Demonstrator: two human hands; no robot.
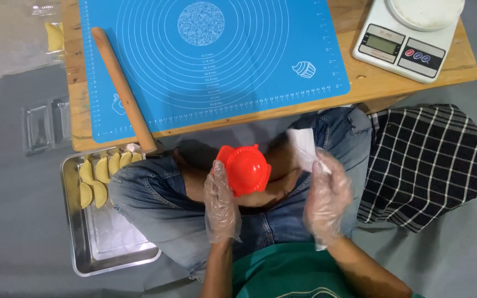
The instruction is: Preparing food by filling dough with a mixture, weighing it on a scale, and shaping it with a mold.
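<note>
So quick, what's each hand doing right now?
Left hand: closed on a red dumpling press.
Right hand: fingers pinching a white tissue.

Single head view, looking steeply down, close over lap; low table (360, 83) at frame top

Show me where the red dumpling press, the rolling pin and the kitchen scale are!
red dumpling press (248, 168), head view, middle of its domed top.
rolling pin (122, 87), head view, middle of its wooden shaft.
kitchen scale (397, 51), head view, white body beside its display.
</note>
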